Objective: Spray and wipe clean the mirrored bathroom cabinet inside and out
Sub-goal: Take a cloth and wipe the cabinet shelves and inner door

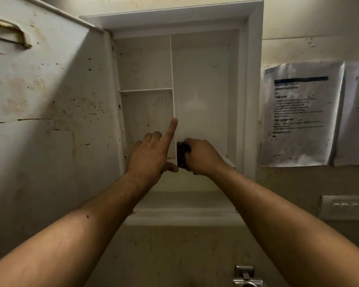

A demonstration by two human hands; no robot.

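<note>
The white wall cabinet (251, 79) stands open, its stained door (46, 100) swung out to the left. Inside, a vertical divider (172, 79) splits it, with a shelf (146, 90) on the left side. My left hand (151, 156) reaches to the divider's lower part; its index finger lies straight along the divider's edge, the other fingers curled. My right hand (201, 157) grips a dark cloth or sponge (182, 155) and presses it low in the right compartment, beside the divider. No spray bottle is in view.
Two sheets of paper (301, 112) hang on the wall right of the cabinet. A switch plate (344, 207) sits lower right. A metal tap (246, 276) shows at the bottom edge. The door carries a brass bracket (10, 32) at top left.
</note>
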